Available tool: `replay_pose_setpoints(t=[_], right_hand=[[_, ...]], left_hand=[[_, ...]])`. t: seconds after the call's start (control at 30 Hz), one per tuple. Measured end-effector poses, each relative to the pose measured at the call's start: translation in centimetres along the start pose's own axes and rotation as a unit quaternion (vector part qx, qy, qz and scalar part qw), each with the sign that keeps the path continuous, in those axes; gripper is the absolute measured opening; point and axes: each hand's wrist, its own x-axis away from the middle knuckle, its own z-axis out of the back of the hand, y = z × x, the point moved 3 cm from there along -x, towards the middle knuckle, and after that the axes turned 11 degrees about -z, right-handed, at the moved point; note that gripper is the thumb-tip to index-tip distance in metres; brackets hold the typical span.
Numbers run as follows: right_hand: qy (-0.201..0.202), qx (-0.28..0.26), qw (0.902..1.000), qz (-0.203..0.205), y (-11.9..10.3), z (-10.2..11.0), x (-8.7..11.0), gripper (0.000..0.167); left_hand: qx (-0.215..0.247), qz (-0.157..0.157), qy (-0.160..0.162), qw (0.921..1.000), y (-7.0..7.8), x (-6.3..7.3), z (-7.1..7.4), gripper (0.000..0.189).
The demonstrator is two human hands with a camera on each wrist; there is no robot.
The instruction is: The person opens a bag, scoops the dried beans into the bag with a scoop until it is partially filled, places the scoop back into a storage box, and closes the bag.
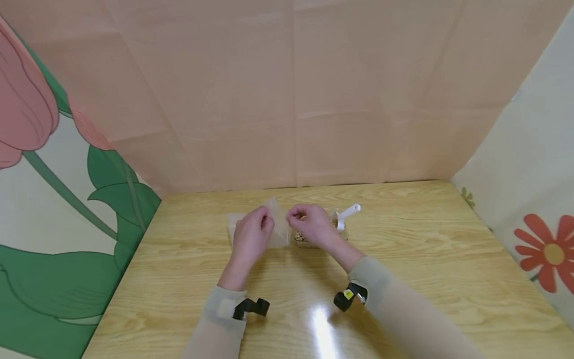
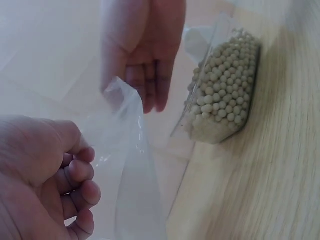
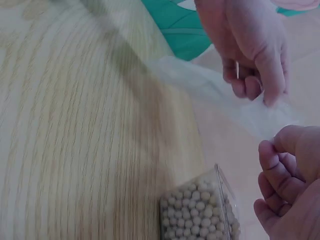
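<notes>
A thin clear plastic bag (image 2: 137,170) hangs between the two hands. My left hand (image 1: 254,231) pinches one side of its edge between thumb and fingertips. Opposite, my right hand (image 1: 314,225) pinches the other side of the edge, thumb against forefinger, as the right wrist view shows. In the head view the bag stands upright beside the left hand's knuckles. Just beyond and below the right hand is a clear box (image 2: 212,132) filled with small pale round beads (image 2: 225,82). A white scoop (image 1: 351,211) rests in the box, its handle pointing up to the right.
More translucent plastic (image 1: 234,220) lies flat on the wood-grain table (image 1: 179,279), behind the left hand. A pink cloth backdrop (image 1: 287,124) rises at the table's far edge. Printed flower panels (image 1: 542,244) flank the table on both sides.
</notes>
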Motion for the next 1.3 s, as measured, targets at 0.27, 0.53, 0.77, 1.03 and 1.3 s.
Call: replay_pose_setpoints(t=[0.27, 0.53, 0.77, 1.03, 1.3], right_hand=[[-0.014, 0.007, 0.9999, 0.002, 0.5, 0.3, 0.0, 0.015], [0.000, 0.018, 0.9997, 0.014, 0.2, 0.5, 0.1, 0.015], [0.027, 0.034, 0.9991, 0.001, 0.6, 1.2, -0.3, 0.011], [0.032, 0.031, 0.9990, -0.004, 0.9, 1.6, -0.1, 0.008], [0.038, 0.021, 0.9991, 0.001, 0.4, 1.3, 0.1, 0.007]], left_hand=[[0.003, -0.017, -0.027, 0.9995, 0.1, 0.1, 0.4, 0.023], [0.014, 0.006, -0.076, 0.9970, 0.3, -0.2, 0.9, 0.024], [0.000, 0.031, -0.048, 0.9984, -0.2, -0.4, 2.3, 0.017], [-0.031, 0.050, -0.022, 0.9980, -0.1, -0.6, 3.6, 0.014], [-0.033, 0.030, -0.051, 0.9977, 0.7, -1.0, 3.2, 0.019]])
